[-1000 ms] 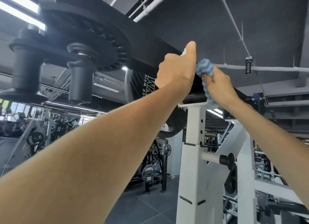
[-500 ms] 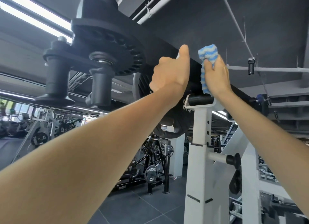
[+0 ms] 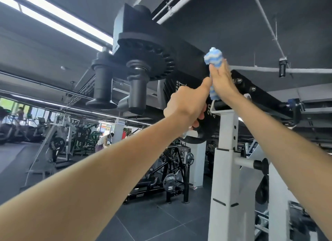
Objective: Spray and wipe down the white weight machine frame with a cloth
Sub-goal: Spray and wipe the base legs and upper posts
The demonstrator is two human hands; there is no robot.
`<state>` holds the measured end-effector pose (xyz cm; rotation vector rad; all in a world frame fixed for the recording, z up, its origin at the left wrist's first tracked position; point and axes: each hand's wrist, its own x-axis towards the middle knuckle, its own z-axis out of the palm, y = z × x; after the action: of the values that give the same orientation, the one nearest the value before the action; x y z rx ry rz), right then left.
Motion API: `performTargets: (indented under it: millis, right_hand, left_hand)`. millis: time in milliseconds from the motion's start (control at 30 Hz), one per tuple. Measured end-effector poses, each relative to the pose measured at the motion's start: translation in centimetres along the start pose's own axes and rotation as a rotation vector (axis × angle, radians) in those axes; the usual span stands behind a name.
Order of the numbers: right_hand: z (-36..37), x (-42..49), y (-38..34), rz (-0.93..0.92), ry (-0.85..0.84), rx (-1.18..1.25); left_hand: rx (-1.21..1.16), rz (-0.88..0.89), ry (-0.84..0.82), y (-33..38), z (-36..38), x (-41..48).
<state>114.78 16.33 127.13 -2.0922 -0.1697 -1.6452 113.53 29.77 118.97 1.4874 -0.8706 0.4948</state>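
Two hands: both are raised to the centre of the frame, just beside each other.
Right hand [image 3: 222, 82]: its fingers are closed round the blue-and-white cloth [image 3: 213, 58], pressing it upright against the black beam [image 3: 190, 57], just above the white upright [image 3: 225, 151].
Left hand [image 3: 186, 106]: curled tight with the thumb up, probably round the spray bottle [image 3: 186, 133].
Change: a second ago the cloth sat on the upright's top; it has since climbed the beam, and the left hand has sunk before the weight plate [image 3: 209, 122].
Meaning: wiping is under way, but the white frame below looks mostly undone.
Hidden: the bottle shows only as a pale sliver, the cloth's contact face is unseen, and the upright's base is cut off.
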Motion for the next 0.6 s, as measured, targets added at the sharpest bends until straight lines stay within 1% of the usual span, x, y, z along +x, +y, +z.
performTargets:
  millis: [33,67,133,167,233,300,367,400,433,533,600]
  right_hand:
    - [0.6,0.0,-1.6,-0.011,-0.034,0.002]
    - [1.1,-0.2,-3.7,-0.088,-0.072,0.005]
    - [1.7,-0.5,-6.2,-0.304,-0.178,-0.016]
    - [1.6,-0.7,-6.3,-0.404,-0.223,-0.036]
    - [0.4,-0.6,-4.4,-0.528,-0.291,-0.075]
    - [-1.1,-0.8,-2.4,-0.516,-0.292,-0.118]
    - [-1.8,-0.9,-2.7,-0.441,-0.312,-0.109]
    - [-1.5,-0.9,-3.7,-0.432,-0.336,-0.092]
    - [-1.0,-0.9,-5.1,-0.454,-0.366,-0.075]
    - [0.4,-0.9,-9.1,-0.631,-0.449,-0.025]
    - [0.8,-0.8,-9.4,-0.655,-0.445,0.009]
  left_hand:
    - [0.008,0.001,-0.008,-0.1,-0.1,-0.4]
    - [0.016,0.004,-0.014,-0.1,-0.3,-0.8]
    - [0.018,0.002,-0.026,-0.2,-0.5,-1.4]
    - [0.008,-0.006,-0.033,-0.2,-0.6,-1.7]
    - [-0.005,-0.012,-0.050,-0.2,-0.9,-2.1]
    - [-0.022,-0.018,-0.065,-0.2,-1.3,-2.6]
    - [-0.031,-0.033,-0.078,-0.5,-1.7,-2.9]
    - [-0.033,-0.045,-0.089,-0.7,-1.8,-3.1]
    - [-0.035,-0.058,-0.101,-1.0,-2.0,-3.1]
    - [-0.049,-0.079,-0.124,-1.7,-2.2,-3.4]
    - [-0.059,-0.087,-0.137,-2.0,-2.4,-3.8]
